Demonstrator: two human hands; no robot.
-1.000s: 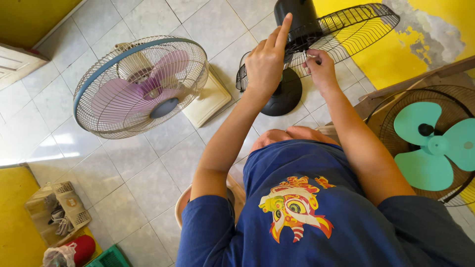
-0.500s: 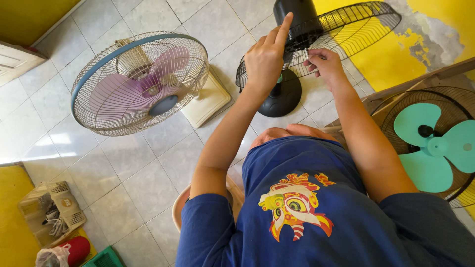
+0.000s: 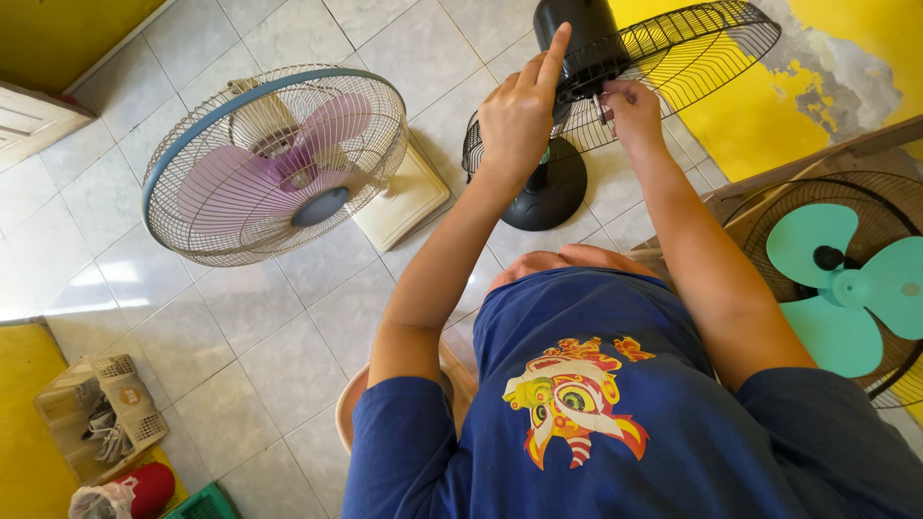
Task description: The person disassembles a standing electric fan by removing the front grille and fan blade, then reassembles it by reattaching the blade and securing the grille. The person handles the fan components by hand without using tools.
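Nearest the camera, at the lower right of the frame, is the person's dark blue shirt [image 3: 615,432] with a bright printed figure on the chest, soft cloth filling the bottom edge. Both bare forearms rise from it toward the upper middle. Under the left elbow, the rim of a pale round stool [image 3: 351,413] shows against the glossy grey-white floor tiles [image 3: 269,356].

In the lower left corner sits an open-weave beige basket [image 3: 101,404] holding small odds and ends, with a red rounded thing and a green crate edge below it. At the right edge, a wire guard holds a fan with broad teal plastic blades [image 3: 846,279], leaning by a wooden frame.

Left of centre, a pedestal fan [image 3: 274,163] lies tilted on the tiles: a round wire cage with a blue rim, translucent pink blades and a cream square base behind it. Nothing lies between it and the arms.

Farthest, at the top centre, is the black fan [image 3: 596,58]: a matt black cylindrical motor housing, a black wire guard half fanning out to the right, and a round black base on the floor beneath. The left hand [image 3: 519,111] rests against the left of the housing, fingers loosely curled and the forefinger pointing straight up along it. The right hand [image 3: 635,101] is closed at the guard's inner edge, pinching a small thing that cannot be made out. Yellow wall with peeling grey patches stands behind.
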